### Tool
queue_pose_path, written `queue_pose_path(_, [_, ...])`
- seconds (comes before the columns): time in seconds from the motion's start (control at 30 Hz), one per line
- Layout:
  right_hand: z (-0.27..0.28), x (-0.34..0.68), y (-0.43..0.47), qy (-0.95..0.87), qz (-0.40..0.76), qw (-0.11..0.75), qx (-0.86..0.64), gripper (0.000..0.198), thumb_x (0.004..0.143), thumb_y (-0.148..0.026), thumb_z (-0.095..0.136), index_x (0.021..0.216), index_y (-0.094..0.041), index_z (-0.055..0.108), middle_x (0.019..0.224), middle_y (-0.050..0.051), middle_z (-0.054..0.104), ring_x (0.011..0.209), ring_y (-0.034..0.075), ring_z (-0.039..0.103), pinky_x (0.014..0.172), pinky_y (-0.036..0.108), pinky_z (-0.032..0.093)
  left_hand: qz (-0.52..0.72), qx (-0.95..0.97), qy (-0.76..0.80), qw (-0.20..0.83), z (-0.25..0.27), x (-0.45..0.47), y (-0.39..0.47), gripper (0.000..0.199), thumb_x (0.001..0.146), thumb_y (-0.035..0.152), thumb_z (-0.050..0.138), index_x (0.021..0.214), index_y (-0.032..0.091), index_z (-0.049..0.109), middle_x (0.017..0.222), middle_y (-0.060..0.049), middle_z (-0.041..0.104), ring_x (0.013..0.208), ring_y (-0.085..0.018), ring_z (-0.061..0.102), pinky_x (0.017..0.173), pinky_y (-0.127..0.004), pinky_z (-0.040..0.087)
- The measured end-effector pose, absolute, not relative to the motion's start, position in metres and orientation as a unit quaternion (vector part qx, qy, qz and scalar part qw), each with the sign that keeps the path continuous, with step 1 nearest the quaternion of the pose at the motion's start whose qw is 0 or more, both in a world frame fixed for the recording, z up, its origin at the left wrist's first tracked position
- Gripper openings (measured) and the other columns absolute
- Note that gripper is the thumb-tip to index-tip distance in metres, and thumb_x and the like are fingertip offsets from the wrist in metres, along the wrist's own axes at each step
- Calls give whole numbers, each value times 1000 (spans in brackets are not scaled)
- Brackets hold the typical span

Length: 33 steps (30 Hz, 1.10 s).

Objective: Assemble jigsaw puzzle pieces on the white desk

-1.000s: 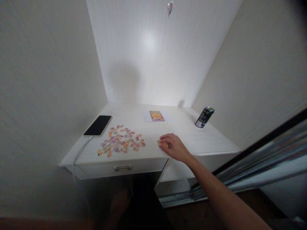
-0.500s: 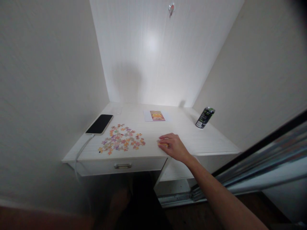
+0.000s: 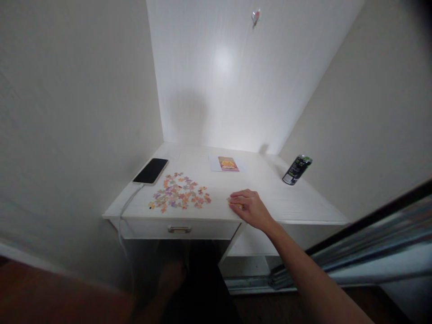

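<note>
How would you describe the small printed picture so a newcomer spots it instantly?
On the white desk, look beyond the right hand toward the back panel. The printed picture lies flat there. Unlike the loose puzzle pieces, it is one rectangle showing a yellow figure.

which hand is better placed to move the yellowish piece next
Right, most likely: the right hand is at the desk, its fingers over the yellowish piece, near the loose puzzle pieces; no left hand shows there.
</note>
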State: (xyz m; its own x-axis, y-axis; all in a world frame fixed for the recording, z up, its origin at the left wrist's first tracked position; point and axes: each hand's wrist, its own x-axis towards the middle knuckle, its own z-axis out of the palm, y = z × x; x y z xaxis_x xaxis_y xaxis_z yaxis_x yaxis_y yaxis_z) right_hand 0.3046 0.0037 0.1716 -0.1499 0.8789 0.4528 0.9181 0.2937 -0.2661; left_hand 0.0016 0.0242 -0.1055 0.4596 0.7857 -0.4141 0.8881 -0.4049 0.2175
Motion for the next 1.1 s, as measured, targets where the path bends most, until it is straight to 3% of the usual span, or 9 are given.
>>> queue_pose_path(0.13, [169,305,2,-753,-77,306,-578,18,86,-37,64,96,-26,74,112,6,70,104,24,61,91,43,43,-111,827,508,211,-107,1,22,36,90,21,38,107,14,69,104,-15,69,96,-29,66,85,-41,52])
queue_pose_path(0.27, [172,275,8,-728,-90,359,-578,16,88,-31,61,97,-23,71,102,7,73,97,24,63,88,44,44,-113,824,508,222,-110,2,22,34,87,21,42,102,14,72,101,-15,70,92,-29,68,81,-39,53])
queue_pose_path(0.43, [190,179,41,-816,19,292,-499,23,90,-29,57,110,-25,68,112,2,71,106,22,61,96,40,42,-106,823,516,212,-108,1,20,34,86,24,46,105,12,71,103,-17,69,97,-31,66,86,-42,51])
queue_pose_path(0.57, [201,116,80,-857,45,195,-474,30,92,-27,53,117,-20,67,123,6,68,117,22,57,103,39,38,-102,824,517,209,-102,-5,16,36,88,26,42,106,13,70,105,-16,69,100,-31,64,90,-43,49])
queue_pose_path(0.77, [203,89,106,-870,67,151,-465,26,86,-22,58,109,-20,71,111,10,72,108,27,62,98,46,39,-95,819,519,227,-101,-11,16,36,89,29,42,109,16,68,108,-13,68,105,-28,63,96,-41,45])
queue_pose_path(0.93, [202,88,114,-863,120,150,-467,31,81,-14,56,108,-19,70,113,6,72,105,20,64,91,33,45,-96,819,517,231,-101,-10,19,36,89,30,42,109,15,68,109,-14,68,103,-29,63,93,-42,47])
queue_pose_path(1.1, [207,83,127,-856,175,144,-465,37,71,-10,64,106,-16,71,101,4,74,90,15,67,76,23,47,-101,821,509,239,-96,-10,20,35,89,28,42,110,16,68,110,-12,68,104,-27,64,92,-39,47])
